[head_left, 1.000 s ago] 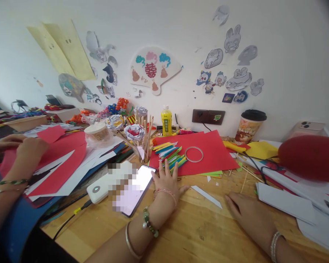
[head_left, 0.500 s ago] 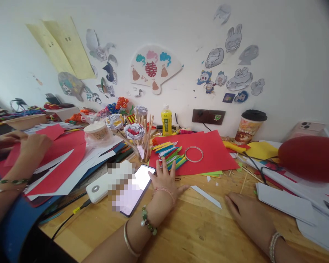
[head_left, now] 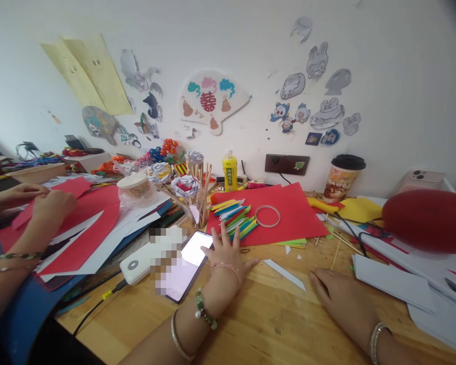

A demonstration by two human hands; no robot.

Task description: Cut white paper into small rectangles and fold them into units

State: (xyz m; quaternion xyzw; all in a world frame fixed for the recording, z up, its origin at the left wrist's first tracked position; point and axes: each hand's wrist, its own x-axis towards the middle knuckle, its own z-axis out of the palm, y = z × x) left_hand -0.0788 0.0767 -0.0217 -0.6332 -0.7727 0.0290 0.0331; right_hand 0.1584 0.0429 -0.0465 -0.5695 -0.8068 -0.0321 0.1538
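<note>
My left hand [head_left: 226, 258] lies with its fingers spread at the right edge of a lit phone [head_left: 188, 263], fingertips near a pile of folded paper strips [head_left: 235, 215] in yellow, blue and green. My right hand [head_left: 338, 291] rests on the wooden table [head_left: 273, 324] with its fingers curled under and hidden. Between the hands is a narrow white paper strip [head_left: 285, 274]. Beyond it a thin ring [head_left: 268, 216] lies on red paper [head_left: 296, 213]. White paper pieces [head_left: 391, 281] are to the right of my right hand.
A white power bank [head_left: 144, 258] with a cable is left of the phone. Behind stand a holder of sticks [head_left: 199, 203], a yellow bottle [head_left: 230, 170] and a lidded cup [head_left: 344, 177]. At the left, another person's hands [head_left: 55, 205] hold red paper. A red balloon-like object [head_left: 425, 220] sits right.
The view has tilted slightly upward. My left hand's fingers have drawn slightly back toward the phone's edge; my right hand stays in place.
</note>
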